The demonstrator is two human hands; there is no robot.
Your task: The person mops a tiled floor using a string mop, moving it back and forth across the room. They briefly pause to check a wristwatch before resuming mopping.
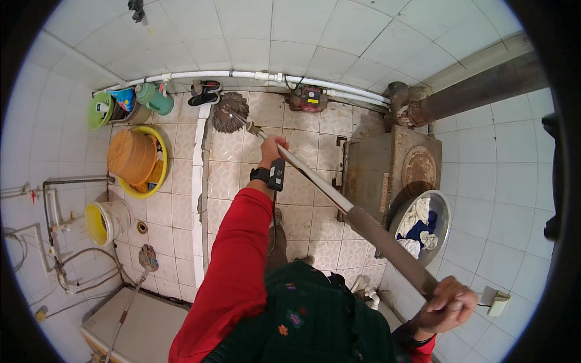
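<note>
Gripping a long mop (pixel 339 199), both hands are wrapped round its shaft: the left hand (pixel 273 150) has its fingers curled about the metal part low down, and the right hand (pixel 449 304) is closed round the end of the brown grip, near right. The grey mop head (pixel 230 112) lies on the tiled floor (pixel 296 206) at the far side, just right of a low white ledge (pixel 197 181) and near some dark shoes (pixel 207 97). A rusty metal stove (pixel 370 172) with a thick pipe (pixel 484 85) stands to the right, and a red pump (pixel 307 100) sits by the far wall. On the left, a second mop (pixel 147 260) rests with its head on the floor near a round drain (pixel 142 227). The pump bears a yellow label and the stove a pale strip (pixel 385 187), both seemingly printed but too small to read. At the right, a metal basin (pixel 446 233) holds white and dark blue cloths (pixel 417 228). At the left, an orange tub (pixel 129 156) sits tilted in a yellow basin (pixel 164 154) with cloth beside it; nearer is a white bucket (pixel 120 216), yellow inside, and farther off a green jug (pixel 156 100).
</note>
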